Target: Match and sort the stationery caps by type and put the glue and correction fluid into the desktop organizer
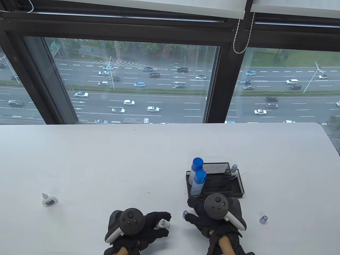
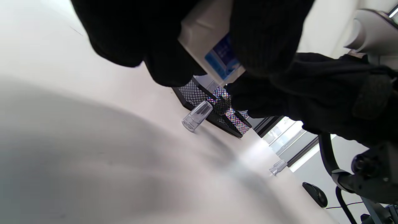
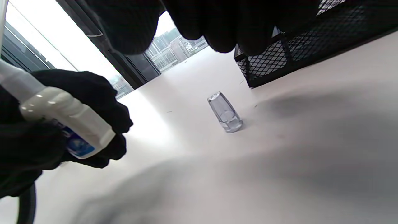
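Note:
My left hand (image 1: 156, 219) grips a small white bottle (image 1: 162, 224) with a blue label near the table's front edge; in the left wrist view the bottle (image 2: 214, 40) sits between my fingers, its nozzle bare. My right hand (image 1: 191, 209) is open, thumb and fingers spread just right of a clear cap (image 1: 185, 214) standing on the table and not touching it. In the right wrist view this cap (image 3: 224, 112) stands below my fingers. A second clear cap (image 1: 263, 219) lies to the right. The black mesh organizer (image 1: 239, 186) holds two blue-capped glue sticks (image 1: 199, 177) and a small capped bottle (image 1: 233, 171).
Another small white bottle (image 1: 48, 199), uncapped, stands alone at the far left of the white table (image 1: 106, 159). The organizer stands just behind my right hand. A window runs along the table's far edge.

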Demonstrator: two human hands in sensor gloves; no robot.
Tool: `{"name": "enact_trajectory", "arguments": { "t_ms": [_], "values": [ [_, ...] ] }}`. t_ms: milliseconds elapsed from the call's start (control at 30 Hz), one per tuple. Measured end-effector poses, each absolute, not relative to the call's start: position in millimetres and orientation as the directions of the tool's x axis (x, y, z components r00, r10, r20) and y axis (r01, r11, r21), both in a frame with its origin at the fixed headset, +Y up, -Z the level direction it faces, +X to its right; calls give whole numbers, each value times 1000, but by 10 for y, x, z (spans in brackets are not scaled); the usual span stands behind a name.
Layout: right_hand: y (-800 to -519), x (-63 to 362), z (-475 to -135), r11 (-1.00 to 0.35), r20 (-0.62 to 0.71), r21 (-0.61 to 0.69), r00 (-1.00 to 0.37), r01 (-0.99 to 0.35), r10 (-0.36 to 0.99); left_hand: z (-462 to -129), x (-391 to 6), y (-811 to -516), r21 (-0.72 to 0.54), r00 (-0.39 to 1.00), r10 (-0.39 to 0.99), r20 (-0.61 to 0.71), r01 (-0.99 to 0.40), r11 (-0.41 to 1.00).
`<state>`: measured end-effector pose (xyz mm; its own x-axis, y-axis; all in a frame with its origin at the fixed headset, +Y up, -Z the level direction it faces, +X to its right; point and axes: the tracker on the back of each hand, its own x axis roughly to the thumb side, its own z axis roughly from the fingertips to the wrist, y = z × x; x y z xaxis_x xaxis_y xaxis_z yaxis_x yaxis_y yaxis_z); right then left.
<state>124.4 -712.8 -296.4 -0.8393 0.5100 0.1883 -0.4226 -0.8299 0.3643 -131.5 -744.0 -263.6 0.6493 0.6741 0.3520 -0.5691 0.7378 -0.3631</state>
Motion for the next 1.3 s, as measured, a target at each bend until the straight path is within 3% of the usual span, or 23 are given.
{"name": "enact_trajectory", "arguments": {
  "t_ms": [233,533,667,767,833,1000,1300],
  "values": [
    [-7552,1018,-3039,-929,232,284,-924,-236,305,-2592,-1316,-7453,-358,650,670,359,-567,742],
    [-7599,919,-2987,-980,299,155,-940,-123,165,-2601,-1281,-7503,-373,660,664,352,-552,746],
    [-7348,978,-2915,-936,298,137,-887,-325,352,-2592,-1275,-7509,-384,659,668,345,-550,742],
    [-7048,1050,-2752,-830,379,141,-745,-540,549,-2590,-1259,-7520,-378,671,657,344,-541,751],
    [-6934,1075,-2643,-779,414,130,-680,-614,605,-2581,-1240,-7527,-381,674,654,345,-536,753],
    [-6791,1035,-2442,-770,500,146,-626,-621,599,-2544,-1179,-7517,-376,682,635,362,-517,769],
    [-6845,879,-2375,-833,538,181,-656,-523,529,-2488,-1164,-7469,-352,684,615,393,-506,788]
  ]
}}
